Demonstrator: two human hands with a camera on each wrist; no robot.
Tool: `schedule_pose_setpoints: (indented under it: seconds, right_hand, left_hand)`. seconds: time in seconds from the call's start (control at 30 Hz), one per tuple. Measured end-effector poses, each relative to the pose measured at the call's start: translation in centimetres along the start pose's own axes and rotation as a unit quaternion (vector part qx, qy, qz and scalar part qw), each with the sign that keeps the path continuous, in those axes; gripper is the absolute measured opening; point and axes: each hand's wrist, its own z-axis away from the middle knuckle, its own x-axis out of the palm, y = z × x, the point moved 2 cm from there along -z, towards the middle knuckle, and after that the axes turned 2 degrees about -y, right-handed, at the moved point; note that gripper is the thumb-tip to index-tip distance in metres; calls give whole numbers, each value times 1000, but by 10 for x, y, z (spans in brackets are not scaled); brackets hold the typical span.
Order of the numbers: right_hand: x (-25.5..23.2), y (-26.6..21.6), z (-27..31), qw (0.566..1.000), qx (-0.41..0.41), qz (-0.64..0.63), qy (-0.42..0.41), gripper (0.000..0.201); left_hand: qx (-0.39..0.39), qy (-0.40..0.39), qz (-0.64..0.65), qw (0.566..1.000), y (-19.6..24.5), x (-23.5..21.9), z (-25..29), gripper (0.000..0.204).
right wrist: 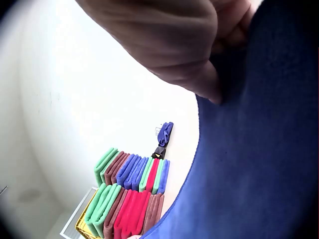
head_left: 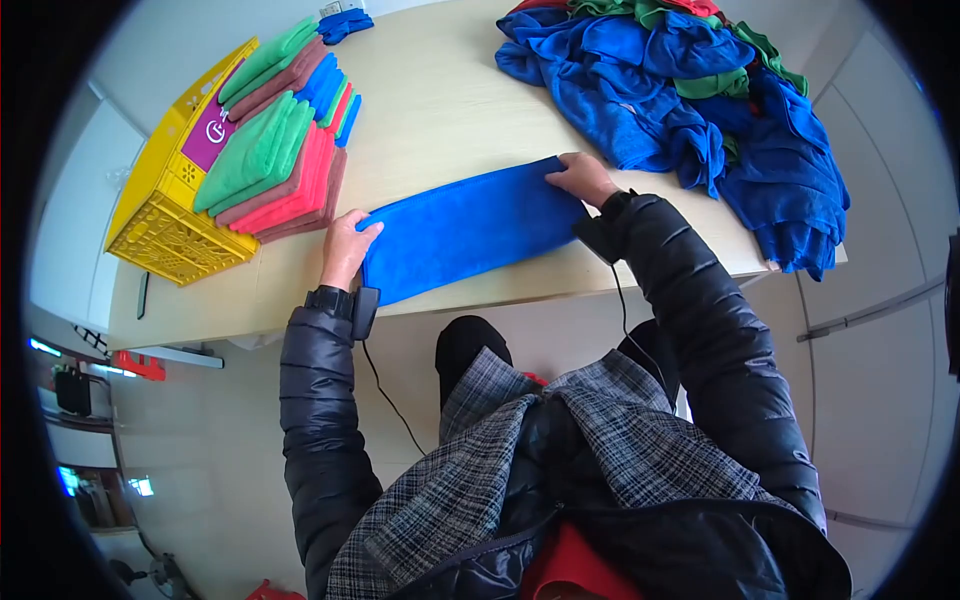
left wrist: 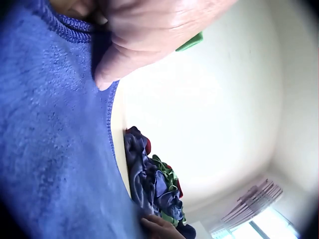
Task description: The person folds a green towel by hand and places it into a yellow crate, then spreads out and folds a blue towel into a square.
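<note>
A blue towel (head_left: 470,230), folded into a long strip, stretches between my two hands over the front of the table. My left hand (head_left: 348,245) pinches its upper left corner, thumb on the near face and the other fingers behind. At the opposite end, my right hand (head_left: 585,180) grips the upper right corner the same way. The left wrist view shows the thumb (left wrist: 112,69) pressed on the towel (left wrist: 55,114) near its stitched edge. In the right wrist view the thumb (right wrist: 207,84) lies on the cloth (right wrist: 259,134), and the fingers behind are partly hidden.
Folded green, brown, red and blue towels (head_left: 265,150) stand in rows beside a yellow crate (head_left: 165,215) at the table's left. A heap of loose blue, green and red towels (head_left: 640,90) covers the right side. One small blue cloth (head_left: 345,25) lies at the back of the table (head_left: 430,90).
</note>
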Motion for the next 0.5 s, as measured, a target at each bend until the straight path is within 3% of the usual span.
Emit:
schedule_pose_setpoints:
  seconds: [0.07, 0.17, 0.2, 0.33, 0.43, 0.5]
  right_hand:
    - [5, 6, 8, 1000, 3, -12, 3, 47]
    - [-3, 0, 38, 984, 97, -152, 10, 49]
    - [0, 2, 49, 984, 98, -150, 11, 49]
    - [14, -2, 101, 980, 79, -165, 83, 48]
    - [20, -18, 134, 978, 66, -116, 162, 44]
    - [21, -25, 150, 974, 69, -76, 204, 39]
  left_hand:
    - [10, 7, 5, 1000, -6, 3, 5, 30]
    - [-28, 65, 227, 971, -7, 4, 28, 48]
    - [-27, 65, 229, 971, -5, 5, 37, 48]
    - [-97, 65, 102, 988, 10, 16, 83, 60]
    - [11, 217, -69, 974, 50, 32, 107, 57]
    - [12, 212, -99, 972, 65, 37, 111, 56]
